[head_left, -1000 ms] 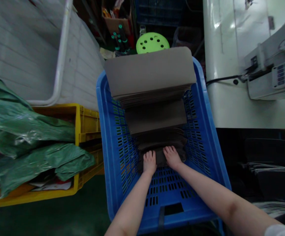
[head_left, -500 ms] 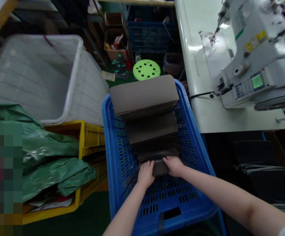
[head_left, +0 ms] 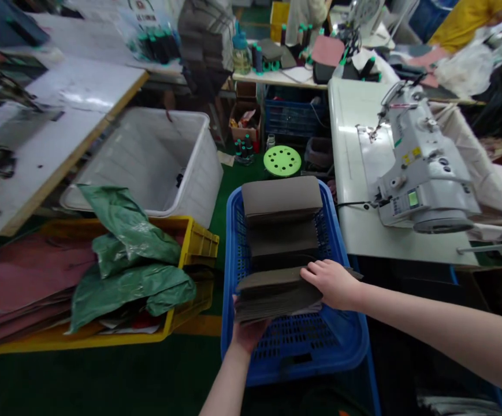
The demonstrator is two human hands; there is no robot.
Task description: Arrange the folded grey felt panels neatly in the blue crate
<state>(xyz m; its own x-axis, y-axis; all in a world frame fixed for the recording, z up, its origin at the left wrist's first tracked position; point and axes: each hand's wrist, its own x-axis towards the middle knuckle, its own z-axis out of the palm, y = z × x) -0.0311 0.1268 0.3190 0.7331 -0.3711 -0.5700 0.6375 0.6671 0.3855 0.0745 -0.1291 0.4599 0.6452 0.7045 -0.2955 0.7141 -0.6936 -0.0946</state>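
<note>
Over one basket [head_left: 229, 254], two hands [head_left: 248, 334] [head_left: 333, 283], one stack [head_left: 276, 296]

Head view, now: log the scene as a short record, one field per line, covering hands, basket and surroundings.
Left grip: left hand under the stack, at its left end
Right grip: right hand, fingers over the stack's top edge, at its right end
Stack: thin grey-brown pieces, over the basket's near part
Basket: blue, slotted, with more pieces at the far end
Left side: yellow crate with green plastic; white bin beyond
Right side: sewing machine on a table
Beyond basket: green stool
</note>
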